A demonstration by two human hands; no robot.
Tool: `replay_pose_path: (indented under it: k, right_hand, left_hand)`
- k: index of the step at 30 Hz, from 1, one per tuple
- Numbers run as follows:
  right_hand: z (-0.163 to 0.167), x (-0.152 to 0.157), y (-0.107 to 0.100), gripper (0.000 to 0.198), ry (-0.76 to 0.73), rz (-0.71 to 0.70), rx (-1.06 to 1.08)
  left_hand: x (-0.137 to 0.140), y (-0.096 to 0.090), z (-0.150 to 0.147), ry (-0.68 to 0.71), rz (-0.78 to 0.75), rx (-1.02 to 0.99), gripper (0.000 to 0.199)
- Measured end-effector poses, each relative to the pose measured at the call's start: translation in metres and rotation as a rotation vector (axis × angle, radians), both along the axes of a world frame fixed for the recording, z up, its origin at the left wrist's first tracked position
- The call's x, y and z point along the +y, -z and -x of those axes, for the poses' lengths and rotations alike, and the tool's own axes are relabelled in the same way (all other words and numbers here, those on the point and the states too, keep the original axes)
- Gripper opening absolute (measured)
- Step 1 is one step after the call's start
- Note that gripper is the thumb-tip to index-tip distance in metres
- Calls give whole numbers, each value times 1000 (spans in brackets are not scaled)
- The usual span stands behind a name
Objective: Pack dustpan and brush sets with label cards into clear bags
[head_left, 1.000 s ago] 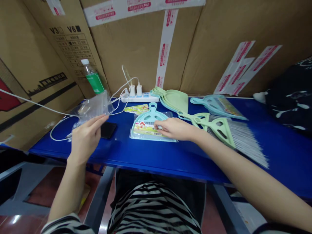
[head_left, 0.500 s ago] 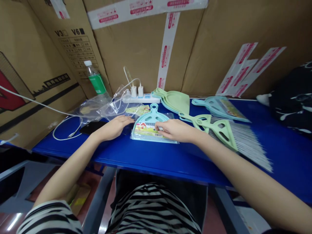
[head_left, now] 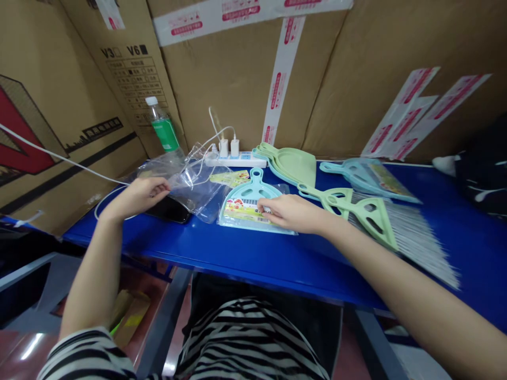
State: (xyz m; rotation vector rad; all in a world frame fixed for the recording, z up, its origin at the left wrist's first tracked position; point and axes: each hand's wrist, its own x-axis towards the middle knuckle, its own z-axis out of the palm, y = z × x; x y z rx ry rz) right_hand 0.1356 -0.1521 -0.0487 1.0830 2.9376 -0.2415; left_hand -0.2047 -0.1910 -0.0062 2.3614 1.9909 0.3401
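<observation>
My left hand (head_left: 139, 197) hovers over the left side of the table, its fingers loosely bent with nothing visible in them. Just under its fingertips lie a black phone (head_left: 169, 210) and a crumpled clear plastic bag (head_left: 204, 195). In the middle, a light blue dustpan (head_left: 256, 186) lies in clear wrap with a colourful printed card (head_left: 241, 209) across it. Over the right part of that card is my right hand (head_left: 287, 212), thumb and fingers pinched together. What sits between those fingertips is hidden.
Right of centre lie stacked green dustpans (head_left: 297, 164), green-handled brushes (head_left: 372, 217) with grey bristles (head_left: 423, 240), and another wrapped blue dustpan (head_left: 368, 179). A power strip (head_left: 251, 159) with chargers, white cables and a green-labelled bottle (head_left: 165, 132) stand at the back against cardboard (head_left: 229, 79).
My left hand has moved left, from the wrapped dustpan's edge to above the phone. My right hand stays pinched over the card. The view has shifted slightly left.
</observation>
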Motion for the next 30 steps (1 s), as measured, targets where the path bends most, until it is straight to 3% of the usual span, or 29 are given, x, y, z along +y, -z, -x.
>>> replay_pose_path:
  k: [4,12,19,28,30]
  right_hand:
    - [0,0,1,24,-5,3,0]
    - [-1,1,4,25,-32,-4,48]
    - [-1,2,3,26,-15,5,30]
    - [-1,2,3,26,-15,3,28]
    - [0,2,2,25,-15,0,25]
  left_hand:
    - [-2,-17,27,-167,133,89,31]
    - [12,-29,47,-230,503,124,63]
    - [23,-24,49,-169,585,73,72]
    - [31,-17,58,-100,677,16,60]
    - [31,-17,57,-123,591,20,58]
